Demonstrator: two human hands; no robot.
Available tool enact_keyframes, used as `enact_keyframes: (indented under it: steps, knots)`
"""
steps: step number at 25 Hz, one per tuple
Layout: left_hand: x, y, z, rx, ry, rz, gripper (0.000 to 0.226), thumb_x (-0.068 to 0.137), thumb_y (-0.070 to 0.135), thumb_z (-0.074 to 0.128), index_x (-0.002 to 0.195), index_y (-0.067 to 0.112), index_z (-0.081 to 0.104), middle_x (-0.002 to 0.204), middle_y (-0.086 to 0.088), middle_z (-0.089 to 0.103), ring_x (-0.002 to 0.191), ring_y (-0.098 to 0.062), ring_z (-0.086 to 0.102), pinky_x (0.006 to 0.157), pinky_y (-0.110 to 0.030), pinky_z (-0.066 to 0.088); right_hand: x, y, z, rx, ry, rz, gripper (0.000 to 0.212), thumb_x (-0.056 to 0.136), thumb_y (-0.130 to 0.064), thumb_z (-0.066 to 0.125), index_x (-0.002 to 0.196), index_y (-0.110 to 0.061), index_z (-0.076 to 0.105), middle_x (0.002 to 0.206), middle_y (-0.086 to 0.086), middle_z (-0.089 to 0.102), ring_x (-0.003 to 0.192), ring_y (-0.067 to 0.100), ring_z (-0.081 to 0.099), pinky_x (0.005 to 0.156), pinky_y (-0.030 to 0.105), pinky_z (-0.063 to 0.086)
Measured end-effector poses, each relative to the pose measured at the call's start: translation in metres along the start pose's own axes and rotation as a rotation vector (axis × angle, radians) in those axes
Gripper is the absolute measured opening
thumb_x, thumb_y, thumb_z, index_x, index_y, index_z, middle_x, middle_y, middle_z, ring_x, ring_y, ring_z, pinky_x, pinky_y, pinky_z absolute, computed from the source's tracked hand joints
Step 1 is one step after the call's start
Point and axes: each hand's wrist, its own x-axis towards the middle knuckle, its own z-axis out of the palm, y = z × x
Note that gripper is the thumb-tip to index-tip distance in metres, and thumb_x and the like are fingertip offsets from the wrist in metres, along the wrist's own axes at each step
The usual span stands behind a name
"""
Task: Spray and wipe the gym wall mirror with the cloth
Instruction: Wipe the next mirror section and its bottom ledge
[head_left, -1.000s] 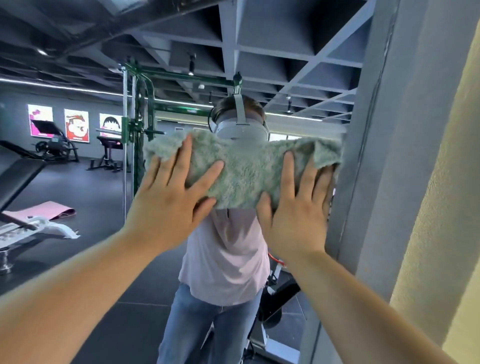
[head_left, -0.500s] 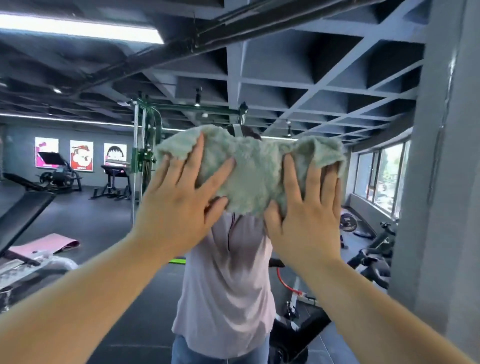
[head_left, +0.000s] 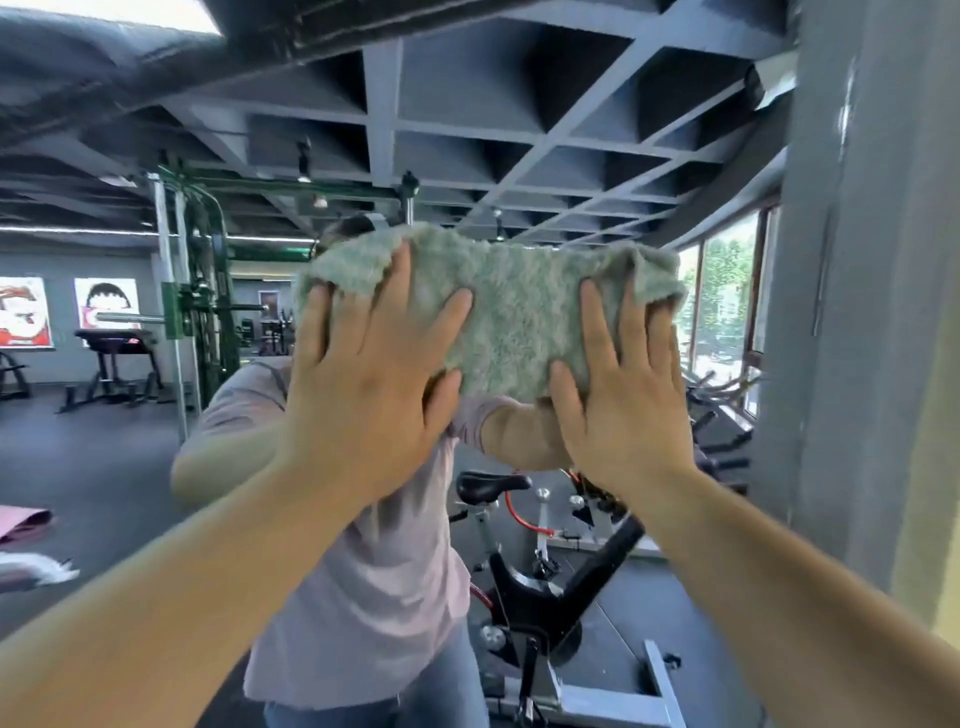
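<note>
The mirror (head_left: 519, 130) fills nearly all I see, with the gym's ceiling grid and an exercise bike (head_left: 540, 582) reflected in it. The fluffy green cloth (head_left: 514, 317) lies flat on the glass at head height, stretched sideways. My left hand (head_left: 363, 400) presses its left end and my right hand (head_left: 623, 410) its right end. The fingers are straight and spread, not curled round it, and the cloth's middle is bare between them.

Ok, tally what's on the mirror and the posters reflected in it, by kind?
Cloths: 1, fluffy pale green cloth on the gym wall mirror
Hands: 2, left hand and right hand, flat on the cloth
Reflected posters: 2, red cartoon poster, dark-haired cartoon poster
Total: 5
</note>
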Motion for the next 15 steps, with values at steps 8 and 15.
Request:
enact_keyframes:
  steps: [8, 15]
  knots:
    - [0.038, 0.058, 0.004, -0.112, -0.021, -0.107, 0.06, 0.097, 0.042, 0.033, 0.154, 0.029, 0.017, 0.16, -0.021, 0.004, 0.144, -0.04, 0.014, 0.117, -0.053, -0.001, 0.013, 0.05, 0.001, 0.143, 0.063, 0.095, 0.067, 0.095, -0.051, 0.015, 0.153, -0.029, -0.013, 0.163, 0.007, -0.007, 0.148, 0.033, -0.002, 0.121, 0.041, 0.001]
    - [0.074, 0.138, 0.01, -0.068, -0.046, -0.106, 0.061, 0.097, 0.045, 0.034, 0.153, 0.029, 0.017, 0.16, -0.022, 0.007, 0.137, -0.043, 0.023, 0.115, -0.056, 0.005, 0.042, 0.134, -0.014, 0.231, 0.002, 0.093, 0.072, 0.096, -0.042, 0.031, 0.154, -0.026, -0.009, 0.162, 0.009, -0.009, 0.148, 0.031, -0.007, 0.118, 0.04, 0.004]
